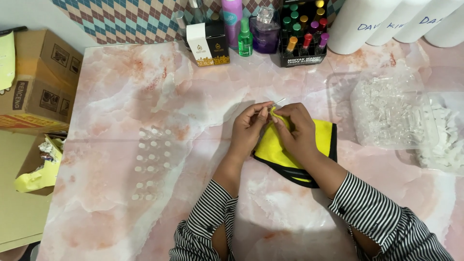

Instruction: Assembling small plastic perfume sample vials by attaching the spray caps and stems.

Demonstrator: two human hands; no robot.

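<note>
My left hand (pixel 247 129) pinches a small clear glass vial (pixel 275 103) by its lower end, holding it tilted above the table. My right hand (pixel 296 130) grips a fold of the yellow cloth with black edging (pixel 323 136) and presses it against the vial. The rest of the cloth lies flat on the pink marble-patterned table (pixel 145 96) under my right wrist. Both forearms wear black-and-white striped sleeves.
Rows of small clear vials (pixel 152 162) stand left of my hands. A clear bag of vials (pixel 389 113) and white caps (pixel 447 140) lie at right. Perfume bottles, a box (pixel 208 43) and white bottles (pixel 357 21) line the far edge. Cardboard boxes (pixel 41 77) sit off the left.
</note>
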